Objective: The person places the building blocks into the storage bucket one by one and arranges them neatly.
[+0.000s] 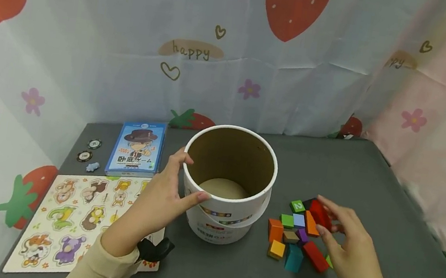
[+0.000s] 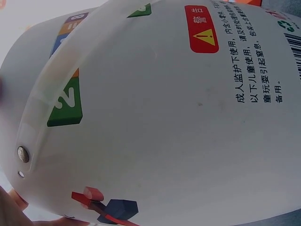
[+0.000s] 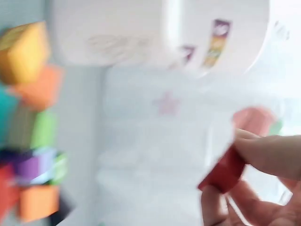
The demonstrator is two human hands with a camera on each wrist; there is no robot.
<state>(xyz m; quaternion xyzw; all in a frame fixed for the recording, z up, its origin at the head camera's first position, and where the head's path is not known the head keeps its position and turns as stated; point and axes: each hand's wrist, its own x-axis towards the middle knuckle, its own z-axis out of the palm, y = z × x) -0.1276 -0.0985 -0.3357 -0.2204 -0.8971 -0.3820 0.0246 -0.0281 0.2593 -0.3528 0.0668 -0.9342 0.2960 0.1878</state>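
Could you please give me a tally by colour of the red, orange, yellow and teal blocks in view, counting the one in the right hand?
Red blocks: 2, one of them held by the right hand
Orange blocks: 2
Yellow block: 1
Teal block: 1
Total: 6

Near the left edge of the table (image 1: 392,199), the left forearm (image 1: 126,232) covers part of the puzzle board (image 1: 80,209); the table's near edge is cut off. Toward its right edge, the right hand (image 1: 350,245) hides most of a green block (image 1: 330,261) — and part of the red block (image 1: 320,216) it pinches. The right wrist view blurs the loose blocks (image 3: 28,129); the white bucket (image 2: 155,136) overruns the left.
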